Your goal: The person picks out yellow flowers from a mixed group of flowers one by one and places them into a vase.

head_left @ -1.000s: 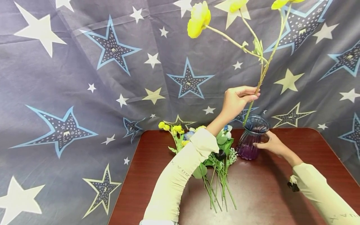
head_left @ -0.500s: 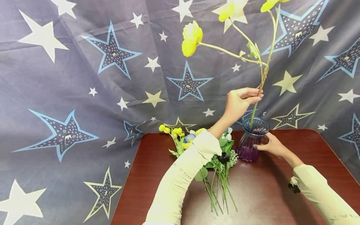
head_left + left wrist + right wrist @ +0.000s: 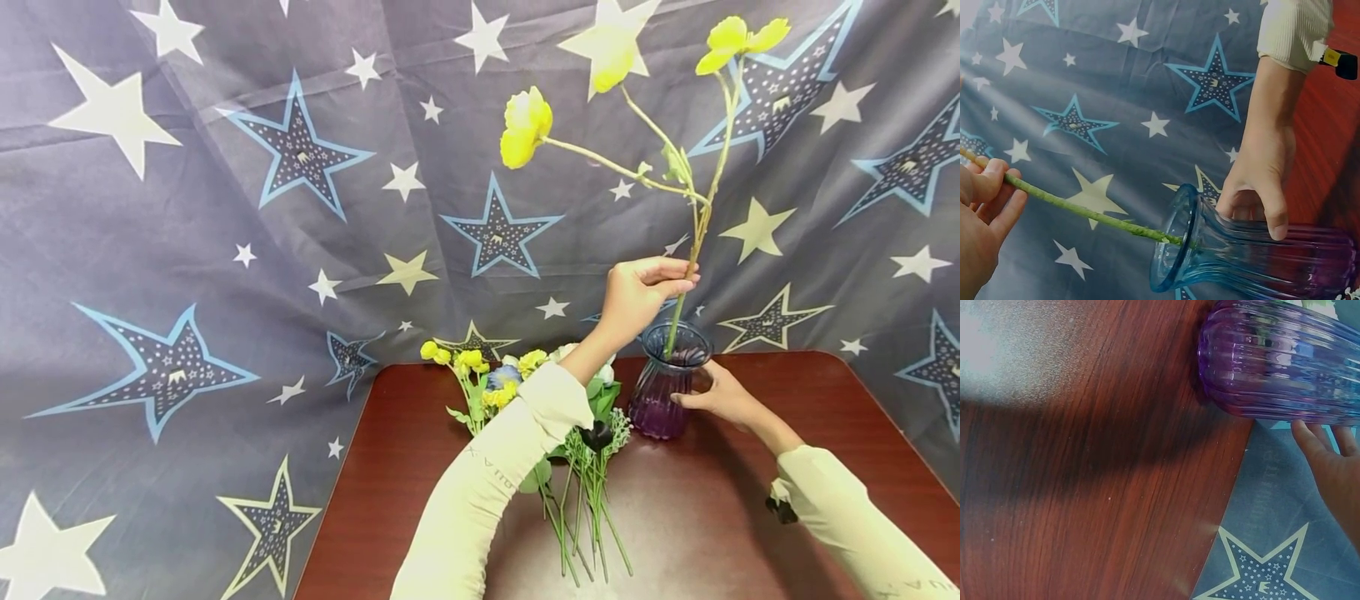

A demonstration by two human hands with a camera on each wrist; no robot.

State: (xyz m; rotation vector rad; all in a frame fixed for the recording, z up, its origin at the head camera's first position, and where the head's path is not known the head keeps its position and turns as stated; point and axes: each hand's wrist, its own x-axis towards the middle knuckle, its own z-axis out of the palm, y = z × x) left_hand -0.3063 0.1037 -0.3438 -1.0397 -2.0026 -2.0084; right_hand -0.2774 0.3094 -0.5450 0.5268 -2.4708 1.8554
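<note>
My left hand (image 3: 637,296) pinches the stem (image 3: 1085,209) of an artificial yellow flower spray (image 3: 525,129) between thumb and fingers. Several yellow blooms branch out high above that hand. The stem's lower end passes through the mouth of a ribbed glass vase (image 3: 660,404), blue at the top and purple at the base. Standing upright near the table's back edge, the vase is held by my right hand (image 3: 727,396) from its right side. In the left wrist view, the right hand's thumb lies on the near side of the glass, with the fingers partly hidden behind it.
A bunch of artificial flowers (image 3: 498,396), yellow, blue and white with green stems, lies left of the vase, partly behind my left sleeve (image 3: 480,492). The reddish-brown table (image 3: 795,400) ends at a grey star-patterned cloth (image 3: 420,183) behind it.
My left hand has carried the stem slightly right and down, from the vase's rim into its mouth. My right hand keeps its hold on the vase.
</note>
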